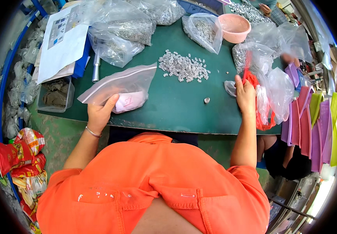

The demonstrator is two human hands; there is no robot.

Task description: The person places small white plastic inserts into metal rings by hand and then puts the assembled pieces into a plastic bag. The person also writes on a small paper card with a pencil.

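Observation:
My left hand [100,115] is closed on the lower edge of a clear zip bag [118,84], its thumb on top. Inside that bag lies a pale pinkish packet [130,102] with red handwriting. Over at the right, my right hand [246,96] grips part of a red plastic bag [264,123], which rises above the fingers. Crumpled clear bags [280,90] lie against the red one. Between my hands, farther back, is a loose pile of small silvery metal pieces [183,67]. One small shiny piece [206,100] sits apart, nearer the edge.
Bags of metal parts [131,31] line the back of the green table [176,111]. A pink bowl [234,28] stands by another filled bag [204,33]. At left are papers [61,43], a metal tube [96,68] and a plastic tub [55,95]. A co-worker's hand [265,9] shows far right.

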